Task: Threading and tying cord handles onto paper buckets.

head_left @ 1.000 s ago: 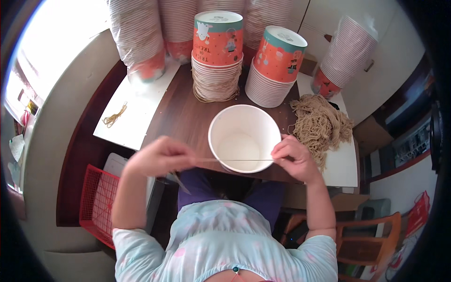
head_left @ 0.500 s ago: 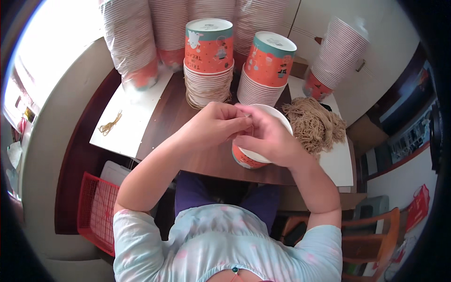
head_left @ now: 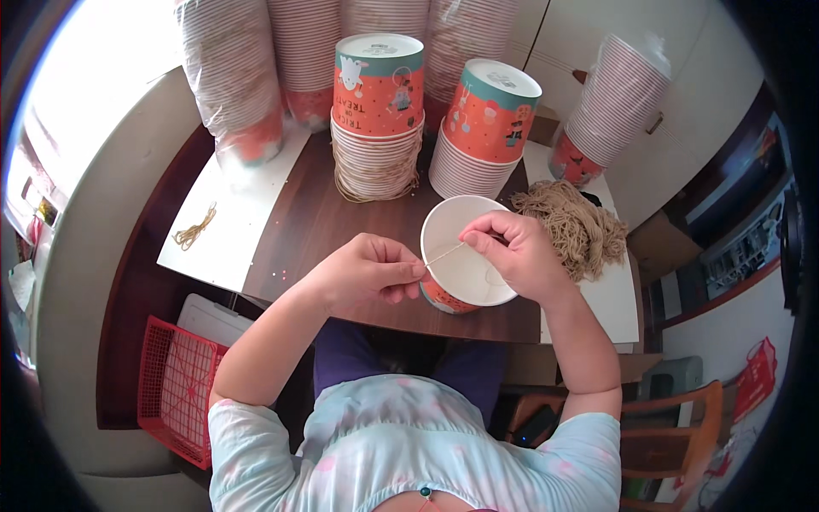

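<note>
A thin tan string (head_left: 444,255) runs between my two hands across the mouth of a paper bucket (head_left: 465,213). My left hand (head_left: 375,271) pinches one end just outside the bucket's left rim. Above the bucket's right side, my right hand (head_left: 512,252) pinches the string between thumb and fingertips, and a loose tail hangs inside. The bucket is white within and orange outside, tilted with its open mouth toward me. Farther back stands an upside-down stack of orange and green buckets (head_left: 378,94) with strings along its rims, beside a second such stack (head_left: 486,119).
A tangled heap of tan string (head_left: 572,226) lies at the right, and a small string bundle (head_left: 195,227) at the left. Tall plastic-wrapped bucket stacks (head_left: 230,77) line the back; another wrapped stack (head_left: 614,98) leans at right. Below left is a red basket (head_left: 175,384).
My hands were close together over the bucket and have moved apart, stretching the string between them. The bucket's open mouth now shows more fully.
</note>
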The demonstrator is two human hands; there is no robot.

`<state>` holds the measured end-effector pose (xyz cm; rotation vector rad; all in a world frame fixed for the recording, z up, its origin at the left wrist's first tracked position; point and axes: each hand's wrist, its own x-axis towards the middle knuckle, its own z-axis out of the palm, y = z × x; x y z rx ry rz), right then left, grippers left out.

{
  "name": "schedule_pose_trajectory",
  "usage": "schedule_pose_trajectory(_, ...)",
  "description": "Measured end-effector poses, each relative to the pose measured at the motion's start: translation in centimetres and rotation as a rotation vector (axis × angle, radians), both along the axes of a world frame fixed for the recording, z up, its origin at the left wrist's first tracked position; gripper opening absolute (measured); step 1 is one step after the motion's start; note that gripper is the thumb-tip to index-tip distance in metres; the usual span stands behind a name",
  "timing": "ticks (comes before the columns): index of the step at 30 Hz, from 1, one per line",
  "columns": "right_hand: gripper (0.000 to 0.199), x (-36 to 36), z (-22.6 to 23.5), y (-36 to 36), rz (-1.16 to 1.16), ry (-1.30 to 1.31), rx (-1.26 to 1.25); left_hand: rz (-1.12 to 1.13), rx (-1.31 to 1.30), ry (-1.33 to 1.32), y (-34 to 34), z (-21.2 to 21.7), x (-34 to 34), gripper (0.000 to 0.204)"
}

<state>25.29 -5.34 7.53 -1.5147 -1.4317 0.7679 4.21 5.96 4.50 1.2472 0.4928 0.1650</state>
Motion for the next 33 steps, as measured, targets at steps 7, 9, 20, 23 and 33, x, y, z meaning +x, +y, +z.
schedule_pose_trajectory(7, 0.058, -2.4, -0.9, 0.1, 0.295, 0.134, 0.122, -0.017, 0.400, 0.063, -1.4, 2.2, 0.8, 0.018)
schedule_pose_trajectory(9, 0.048, -3.0, -1.2, 0.3, 0.356, 0.354, -0.045, -0.008, 0.320, -0.034, -1.3, 2.7, 1.0, 0.018)
schedule_pose_trajectory(20, 0.016, -2.5, -2.1, -0.3, 0.064, -0.387, 0.374, -0.014, -0.193, -0.041, 0.0, 1.1, 0.7, 0.025)
schedule_pose_trajectory(23, 0.017, -2.6, -1.9, -0.5, 0.097, -0.447, 0.440, -0.007, -0.049, 0.037, -0.3, 1.0, 1.0, 0.026)
schedule_pose_trajectory(33, 0.012, -3.3, -2.0, -1.5, 0.094, -0.377, 0.388, 0.027, 0.110, -0.080, -0.7, -0.3, 0.4, 0.012)
